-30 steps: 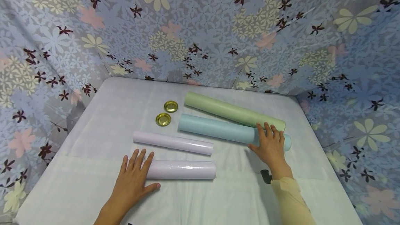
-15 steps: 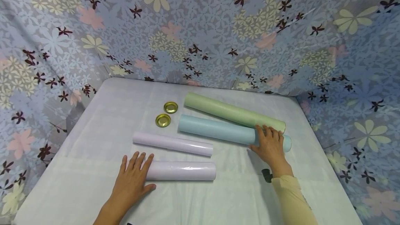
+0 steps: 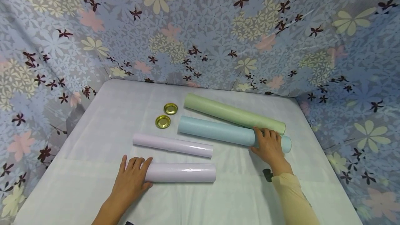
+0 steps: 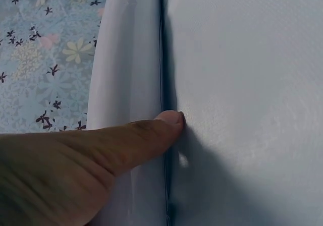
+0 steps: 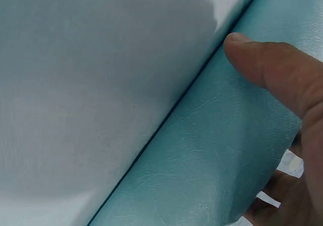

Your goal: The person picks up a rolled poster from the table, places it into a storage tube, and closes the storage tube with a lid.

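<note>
The left end of the thicker lavender roll is under my left hand, its fingers bent over the top and the thumb on the near side. In the left wrist view, that thumb lies across the roll, its tip at the edge against the table. Farther right, my right hand grips the light blue roll near its right end. The right wrist view has the thumb on the near side of the blue surface, with other fingers partly seen around the far side.
A thinner lavender roll lies between the two held ones. Behind the blue roll is a green roll. Two gold-coloured round lids sit left of it on the white-covered table. Floral cloth hangs behind.
Both hands have closed more: the left fingers and thumb have drawn in round the lavender roll, and the right fingers have bent tighter over the blue roll. The rolls have not visibly moved.
</note>
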### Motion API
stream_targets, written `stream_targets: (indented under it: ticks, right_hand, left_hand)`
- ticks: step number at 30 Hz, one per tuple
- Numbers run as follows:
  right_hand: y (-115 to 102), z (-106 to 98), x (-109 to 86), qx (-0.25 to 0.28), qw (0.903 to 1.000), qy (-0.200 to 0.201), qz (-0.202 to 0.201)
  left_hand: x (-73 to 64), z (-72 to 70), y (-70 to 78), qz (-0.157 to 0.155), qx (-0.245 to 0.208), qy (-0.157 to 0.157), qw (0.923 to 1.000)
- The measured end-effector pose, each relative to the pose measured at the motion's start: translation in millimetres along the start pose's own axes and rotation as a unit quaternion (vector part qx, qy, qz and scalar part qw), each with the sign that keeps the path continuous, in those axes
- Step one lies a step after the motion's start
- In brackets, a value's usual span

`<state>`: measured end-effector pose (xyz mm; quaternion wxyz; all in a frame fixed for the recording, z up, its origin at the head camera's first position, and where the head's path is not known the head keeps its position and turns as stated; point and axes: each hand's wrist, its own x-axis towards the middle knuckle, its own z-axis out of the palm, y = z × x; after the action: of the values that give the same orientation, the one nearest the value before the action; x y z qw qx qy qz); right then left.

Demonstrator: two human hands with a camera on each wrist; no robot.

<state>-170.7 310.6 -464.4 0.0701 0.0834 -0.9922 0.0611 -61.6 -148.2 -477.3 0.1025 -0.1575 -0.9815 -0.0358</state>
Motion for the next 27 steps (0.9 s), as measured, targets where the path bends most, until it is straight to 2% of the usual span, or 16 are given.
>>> stream_targets:
  ticks: [19,27]
  right_hand:
    - [4.2,0.9,7.2,0.003,0.9989,-0.044,-0.012]
    - [5.0,6.7,8.3,-0.007,0.9993,-0.036,-0.006]
  left_hand:
    - [1.8,2.4,0.3,-0.009,-0.011,-0.002,0.9999]
    - [2.4,1.9,1.0,-0.011,-0.010,-0.007,0.9999]
